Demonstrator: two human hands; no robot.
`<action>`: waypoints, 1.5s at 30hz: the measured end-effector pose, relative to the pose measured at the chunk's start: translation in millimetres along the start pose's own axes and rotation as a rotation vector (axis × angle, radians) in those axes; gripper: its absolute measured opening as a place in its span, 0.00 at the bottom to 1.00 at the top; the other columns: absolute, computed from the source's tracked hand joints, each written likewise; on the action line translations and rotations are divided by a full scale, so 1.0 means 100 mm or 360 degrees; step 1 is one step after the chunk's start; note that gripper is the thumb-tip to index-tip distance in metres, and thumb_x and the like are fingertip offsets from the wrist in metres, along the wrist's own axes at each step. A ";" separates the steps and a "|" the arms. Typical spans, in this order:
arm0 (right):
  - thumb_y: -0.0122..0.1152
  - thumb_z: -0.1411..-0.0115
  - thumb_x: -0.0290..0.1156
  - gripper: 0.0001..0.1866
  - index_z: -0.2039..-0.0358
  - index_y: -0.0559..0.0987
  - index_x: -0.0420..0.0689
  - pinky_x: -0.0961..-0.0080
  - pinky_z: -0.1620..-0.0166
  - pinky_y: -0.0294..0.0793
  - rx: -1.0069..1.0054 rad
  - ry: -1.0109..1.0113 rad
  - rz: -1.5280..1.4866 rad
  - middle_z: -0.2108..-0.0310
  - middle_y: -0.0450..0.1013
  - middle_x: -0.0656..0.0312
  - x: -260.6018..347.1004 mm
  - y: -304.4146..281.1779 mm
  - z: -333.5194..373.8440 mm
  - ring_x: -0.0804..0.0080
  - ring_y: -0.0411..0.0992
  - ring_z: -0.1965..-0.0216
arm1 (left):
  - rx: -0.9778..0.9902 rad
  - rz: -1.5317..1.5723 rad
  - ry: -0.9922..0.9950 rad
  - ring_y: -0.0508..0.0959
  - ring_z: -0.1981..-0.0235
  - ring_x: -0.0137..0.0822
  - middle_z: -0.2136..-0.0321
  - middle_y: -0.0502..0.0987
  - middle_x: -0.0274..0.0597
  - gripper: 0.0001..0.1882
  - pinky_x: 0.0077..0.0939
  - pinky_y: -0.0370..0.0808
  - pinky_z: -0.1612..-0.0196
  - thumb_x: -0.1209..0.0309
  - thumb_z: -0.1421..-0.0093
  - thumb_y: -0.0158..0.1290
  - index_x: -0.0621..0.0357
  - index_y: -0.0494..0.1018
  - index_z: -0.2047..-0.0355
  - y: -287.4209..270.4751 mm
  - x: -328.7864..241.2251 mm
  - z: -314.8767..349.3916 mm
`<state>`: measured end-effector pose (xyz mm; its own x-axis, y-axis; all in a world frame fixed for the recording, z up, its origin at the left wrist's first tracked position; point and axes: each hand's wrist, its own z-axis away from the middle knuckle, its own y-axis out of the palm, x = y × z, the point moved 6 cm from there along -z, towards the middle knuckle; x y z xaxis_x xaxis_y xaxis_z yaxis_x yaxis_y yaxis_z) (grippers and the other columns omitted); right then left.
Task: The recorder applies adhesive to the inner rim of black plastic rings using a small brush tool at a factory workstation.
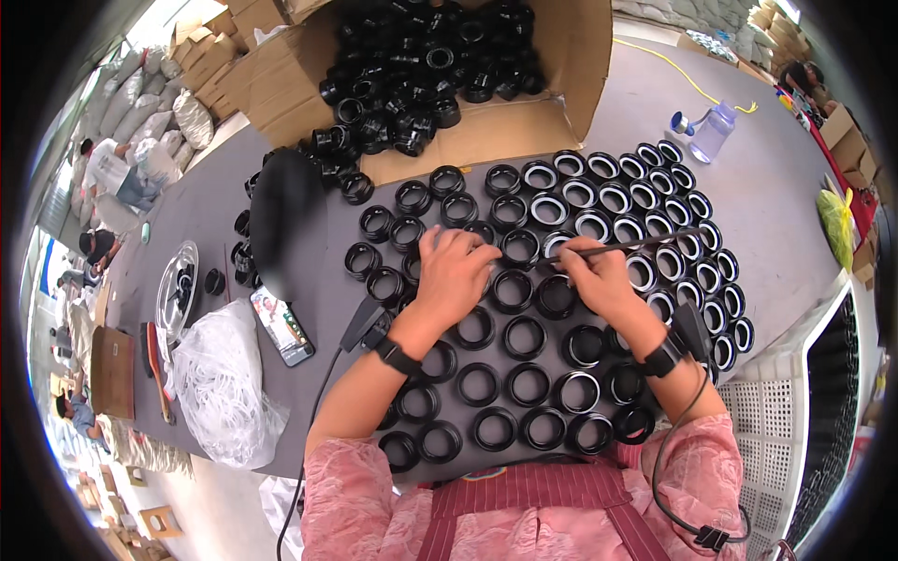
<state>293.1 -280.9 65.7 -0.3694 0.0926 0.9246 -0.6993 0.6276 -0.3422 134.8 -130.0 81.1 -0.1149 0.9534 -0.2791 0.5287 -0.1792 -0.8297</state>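
Rows of black rings (525,338) stand on the grey table in front of me. Many at the far right show a pale inner rim, while most of the near and left ones look dark inside. My right hand (603,285) pinches a thin dark stick (645,242). Its left tip is by a ring (520,248) in the middle of the rows. My left hand (453,279) lies palm down over the rings just left of that one, fingers bent and a little apart. Its fingertips touch or nearly touch the rings; the thumb is mostly hidden.
A cardboard box (496,148) of heaped black parts lies open at the back. A phone (281,325), a white plastic bag (224,388) and a brush (154,369) lie on the left. A bottle (714,133) stands far right; a white crate (772,411) is at the near right.
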 end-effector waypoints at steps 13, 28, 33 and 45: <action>0.60 0.41 0.33 0.10 0.67 0.81 0.38 0.71 0.75 0.71 -0.0073 -0.0069 0.0218 0.83 0.74 0.53 -0.26 -0.25 -0.31 0.67 0.74 0.81 | 0.0205 0.0062 0.0042 0.70 0.48 0.43 0.56 0.75 0.37 0.11 0.55 0.55 0.38 0.66 0.49 0.63 0.46 0.80 0.64 0.69 -0.37 -0.44; 0.56 0.43 0.33 0.13 0.69 0.80 0.35 0.65 0.71 0.75 0.0113 0.0117 0.0138 0.82 0.75 0.49 -0.36 -0.23 -0.28 0.56 0.77 0.77 | 0.0175 0.0015 0.0026 0.71 0.46 0.43 0.54 0.77 0.38 0.09 0.60 0.53 0.38 0.67 0.54 0.66 0.46 0.81 0.69 0.75 -0.45 -0.45; 0.56 0.42 0.33 0.13 0.70 0.80 0.34 0.66 0.70 0.75 0.0156 0.0130 0.0124 0.81 0.76 0.51 -0.32 -0.24 -0.32 0.60 0.77 0.78 | 0.0193 0.0020 0.0019 0.71 0.46 0.43 0.54 0.77 0.38 0.10 0.62 0.50 0.37 0.65 0.54 0.66 0.46 0.81 0.69 0.75 -0.43 -0.44; 0.56 0.41 0.29 0.09 0.71 0.79 0.36 0.67 0.72 0.74 0.0092 -0.0163 0.0229 0.80 0.75 0.53 -0.40 -0.19 -0.55 0.62 0.76 0.79 | 0.0244 -0.0020 0.0018 0.69 0.45 0.43 0.54 0.77 0.39 0.09 0.64 0.47 0.36 0.64 0.52 0.65 0.44 0.83 0.68 0.83 -0.51 -0.43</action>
<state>354.7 -253.4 44.7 -0.5267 0.0973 0.8445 -0.6676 0.5676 -0.4817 220.9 -182.5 47.7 -0.1108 0.9583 -0.2634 0.3927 -0.2012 -0.8974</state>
